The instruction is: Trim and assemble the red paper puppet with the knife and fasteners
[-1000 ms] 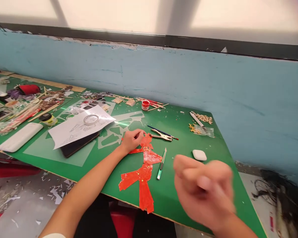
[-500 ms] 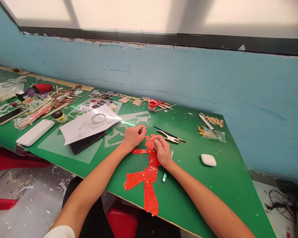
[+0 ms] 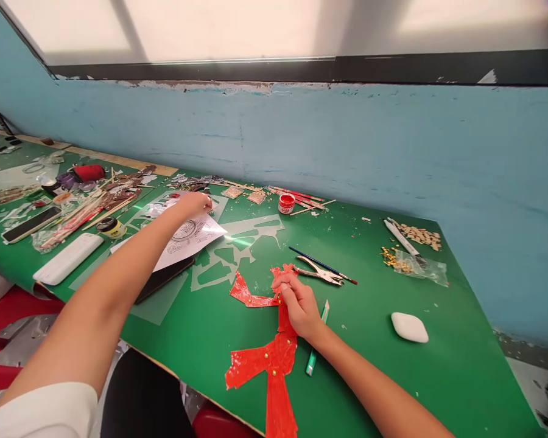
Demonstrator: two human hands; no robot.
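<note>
A red jointed paper figure [image 3: 269,359] with small gold fasteners lies on the green table [image 3: 393,377]. My right hand [image 3: 299,303] rests on its upper part with fingers curled, pressing or pinching the red paper. My left hand [image 3: 195,202] is stretched far to the left-back, its fingers bent over the edge of a printed white sheet [image 3: 189,234] beside a clear plastic piece [image 3: 158,207]. Whether it grips anything is hidden. Metal pliers [image 3: 322,272] and a thin paintbrush [image 3: 322,264] lie just beyond my right hand. A green craft knife [image 3: 317,340] lies under my right wrist.
A red paint pot [image 3: 286,203], sticks and brushes [image 3: 301,196] sit near the blue wall. A bag of gold fasteners [image 3: 413,264], wooden bits [image 3: 420,234] and a white case [image 3: 410,326] are at right. A dark tablet [image 3: 164,275], white long case [image 3: 68,258] and phone [image 3: 27,224] lie left.
My left hand left the red figure and reached back-left to the white sheet. My right hand came down onto the figure and stays there. The view shifted left.
</note>
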